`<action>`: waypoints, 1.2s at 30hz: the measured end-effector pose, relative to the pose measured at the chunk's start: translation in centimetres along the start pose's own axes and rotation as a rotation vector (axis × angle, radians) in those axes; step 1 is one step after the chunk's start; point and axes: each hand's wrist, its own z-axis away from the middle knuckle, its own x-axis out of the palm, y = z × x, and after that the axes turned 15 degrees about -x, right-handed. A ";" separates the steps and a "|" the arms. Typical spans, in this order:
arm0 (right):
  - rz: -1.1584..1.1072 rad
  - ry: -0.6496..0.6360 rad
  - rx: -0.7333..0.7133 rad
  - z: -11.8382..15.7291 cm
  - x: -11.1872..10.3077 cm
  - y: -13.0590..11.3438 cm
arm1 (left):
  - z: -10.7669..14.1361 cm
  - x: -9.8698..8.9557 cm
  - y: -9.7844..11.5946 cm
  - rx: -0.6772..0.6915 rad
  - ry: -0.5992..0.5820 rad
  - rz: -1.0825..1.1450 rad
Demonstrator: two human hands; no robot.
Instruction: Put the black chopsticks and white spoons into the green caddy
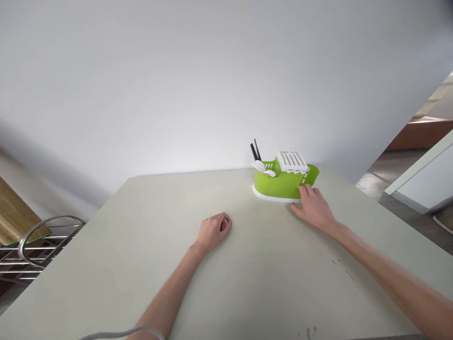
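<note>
A green cutlery holder (279, 186) with a white base and a white slotted top stands at the back right of the table, close to the wall. Black chopsticks (255, 151) and white spoons (260, 166) stick out of its left compartment. My right hand (313, 205) reaches to its front right side. The fingertips meet the green wall, while the thumb is spread apart, low by the base; I see no grip around the holder. Loosely curled, my left hand (214, 231) rests on the table to the left of the holder, with nothing visible in it.
The pale table (141, 226) meets a white wall (212, 85) at its back edge. Beyond the left edge are a metal rack (49, 241) and a wooden board (17, 212). A grey cable (120, 333) crosses over my left forearm. A white cabinet (428, 174) stands off to the right.
</note>
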 end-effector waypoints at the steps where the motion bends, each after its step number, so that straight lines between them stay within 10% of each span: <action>1: -0.008 0.015 -0.015 -0.2 -0.2 -1.1 | 0.0 0.0 0.0 -0.004 -0.002 0.011; 18: -0.271 0.104 -0.150 0.0 -2.9 -15.1 | -1.8 -0.7 -1.9 -0.323 0.254 0.762; 28: -0.583 0.287 -0.164 3.0 -3.8 -13.7 | -3.9 -1.7 -3.2 -0.340 0.196 1.088; 36: -0.777 0.327 0.102 6.6 -2.0 -8.8 | -9.5 -9.3 0.4 -0.285 0.087 1.262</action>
